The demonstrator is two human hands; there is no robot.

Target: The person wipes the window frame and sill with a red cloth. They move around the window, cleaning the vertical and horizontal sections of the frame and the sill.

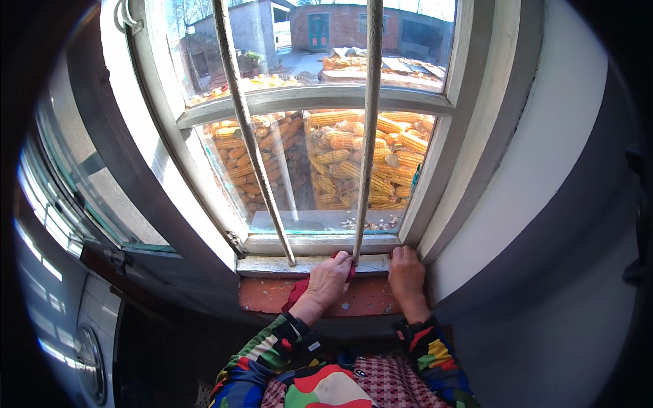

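My left hand [326,278] grips a crumpled dark red cloth [297,295]. It presses the cloth against the white wooden lower rail [270,265] of the window frame, at the foot of the right-hand metal bar [368,153]. Part of the cloth hangs below the wrist over the red-brown painted sill [265,296], whose paint is chipped. At the rail's right corner rests my right hand [407,275], its fingers curled against the wood. The fingertips are turned away, so whether anything is held there cannot be made out.
A second metal bar [255,148] crosses the glass on the left. Behind the panes lie heaped corn cobs [352,163] and a brick building [339,25]. On the left stands an opened window sash [122,204]; a white wall [551,153] curves along the right.
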